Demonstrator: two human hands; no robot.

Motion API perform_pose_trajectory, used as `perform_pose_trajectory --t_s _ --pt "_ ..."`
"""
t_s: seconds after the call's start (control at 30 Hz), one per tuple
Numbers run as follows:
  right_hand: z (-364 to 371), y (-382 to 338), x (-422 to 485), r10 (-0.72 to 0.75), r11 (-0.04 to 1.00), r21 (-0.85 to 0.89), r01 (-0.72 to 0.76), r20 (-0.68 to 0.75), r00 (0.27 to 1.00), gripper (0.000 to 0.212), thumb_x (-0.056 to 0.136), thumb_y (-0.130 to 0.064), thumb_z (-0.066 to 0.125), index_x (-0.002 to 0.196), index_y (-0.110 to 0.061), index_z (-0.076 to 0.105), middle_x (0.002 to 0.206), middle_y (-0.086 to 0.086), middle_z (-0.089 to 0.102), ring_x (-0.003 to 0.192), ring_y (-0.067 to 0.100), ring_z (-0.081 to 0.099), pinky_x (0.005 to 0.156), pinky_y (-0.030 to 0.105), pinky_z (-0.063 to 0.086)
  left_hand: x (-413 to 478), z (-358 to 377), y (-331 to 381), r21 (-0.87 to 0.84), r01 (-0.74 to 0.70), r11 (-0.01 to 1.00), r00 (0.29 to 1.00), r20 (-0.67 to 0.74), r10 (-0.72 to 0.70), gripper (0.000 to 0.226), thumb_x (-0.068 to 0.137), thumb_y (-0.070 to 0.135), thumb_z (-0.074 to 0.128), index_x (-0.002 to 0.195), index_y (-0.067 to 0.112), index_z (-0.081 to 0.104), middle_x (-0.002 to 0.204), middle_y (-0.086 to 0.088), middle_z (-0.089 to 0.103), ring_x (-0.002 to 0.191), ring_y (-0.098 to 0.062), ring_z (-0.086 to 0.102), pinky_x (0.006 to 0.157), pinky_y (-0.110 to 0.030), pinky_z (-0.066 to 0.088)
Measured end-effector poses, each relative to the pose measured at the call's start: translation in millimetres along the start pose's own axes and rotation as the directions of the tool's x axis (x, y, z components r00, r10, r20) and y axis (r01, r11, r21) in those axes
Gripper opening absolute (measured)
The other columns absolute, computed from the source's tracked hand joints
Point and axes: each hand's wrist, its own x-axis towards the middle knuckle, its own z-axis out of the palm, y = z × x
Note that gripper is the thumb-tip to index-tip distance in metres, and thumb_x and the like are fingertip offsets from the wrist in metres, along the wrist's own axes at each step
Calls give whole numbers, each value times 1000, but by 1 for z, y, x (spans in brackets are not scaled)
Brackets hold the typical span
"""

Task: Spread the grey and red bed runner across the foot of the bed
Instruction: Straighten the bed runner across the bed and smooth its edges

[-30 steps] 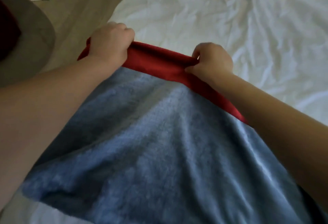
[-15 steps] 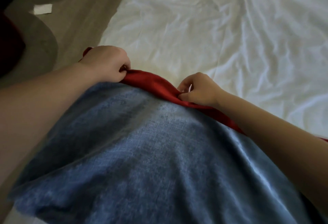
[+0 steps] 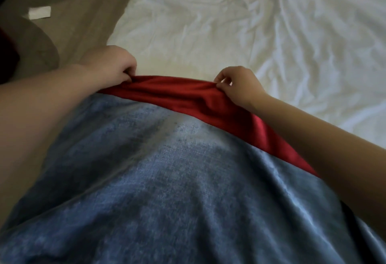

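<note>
**A:** Where's the runner (image 3: pixel 188 190)?

**B:** Draped from the person onto the bed (image 3: pixel 261 23), with its red edge (image 3: pixel 179 94) farthest out on the white sheet.

**A:** And the hands?

**B:** The left hand (image 3: pixel 112 65) and right hand (image 3: pixel 238 85) are both curled, pinching that edge, set apart along it (the left sits by the bed's side).

**A:** Which way does it lie?

**B:** Its long axis seems to follow the red edge, left to right. I'd judge the right hand draws it across.
</note>
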Motion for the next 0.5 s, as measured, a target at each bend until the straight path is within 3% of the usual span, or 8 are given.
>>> perform_pose_trajectory --t_s 0.07,0.13,0.2,0.33,0.43,0.5 --pt "-8 3 9 -2 999 -35 1 -36 999 14 86 -15 59 94 -17 70 97 5 67 94 22 60 82 31 46 6 -6 3 -89 54 995 984 -165 -69 12 80 7 70 92 6 69 97 -17 67 94 -36 58 73 -35 43" --pt "-14 5 21 25 999 -43 -33 -186 982 15 86 -16 58 95 -18 69 101 6 67 97 23 60 81 30 45 16 -13 8 -154 81 985 932 -339 -130 12 82 3 66 94 0 68 97 -24 66 94 -40 57 73 -38 42" --pt "-9 7 25 74 996 -22 -83 -268 961 14 86 -17 57 95 -20 68 105 4 66 99 23 60 79 29 44 27 -14 16 -160 106 981 902 -400 -162 16 82 -4 60 96 -3 66 102 -29 62 96 -43 55 75 -41 43" --pt "4 19 21 140 988 -50 -144 -80 987 16 89 -30 57 96 -18 65 102 4 65 99 23 58 80 29 44 37 6 33 -78 150 986 961 -224 -164 26 82 -1 61 109 2 62 113 -27 58 106 -43 53 88 -47 46" --pt "-14 35 20 189 978 79 -195 78 979 17 85 -28 64 84 -12 70 70 1 59 67 15 55 59 21 42 40 17 31 -17 183 983 968 -171 -183 29 83 -1 59 112 3 62 115 -26 57 106 -44 54 89 -49 47" --pt "-28 46 16 227 963 108 -248 176 958 16 85 -26 67 79 -11 70 62 2 55 56 11 49 50 19 39 43 18 28 -9 184 983 971 -156 -183 29 85 0 57 113 4 64 114 -26 60 106 -43 55 89 -48 47"
